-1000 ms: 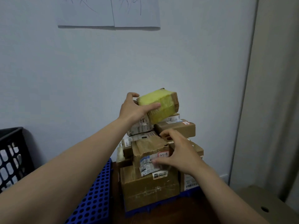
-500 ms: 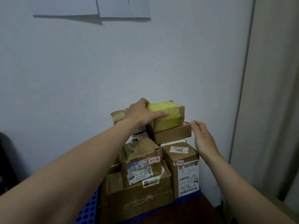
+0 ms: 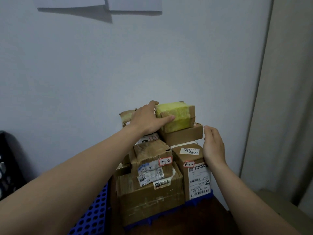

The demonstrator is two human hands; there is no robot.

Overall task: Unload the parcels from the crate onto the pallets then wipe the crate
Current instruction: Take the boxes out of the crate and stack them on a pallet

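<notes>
Bkgd: pale wall (image 3: 118,65) w/ two white paper sheets (image 3: 133,4) at top edge, shadows beneath; beige curtain (image 3: 291,99) hung at rt; dark brown surface (image 3: 186,223) lay below.

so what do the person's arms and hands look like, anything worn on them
Both are bare. The left arm and right arm show no sleeve up to the frame edge. The left hand and right hand have no gloves, and no watch or band shows at either wrist. Rings are too small to tell.

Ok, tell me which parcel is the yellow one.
The topmost parcel, gripped by the left hand: bright yellow wrap, while the boxes below are brown cardboard.
</notes>
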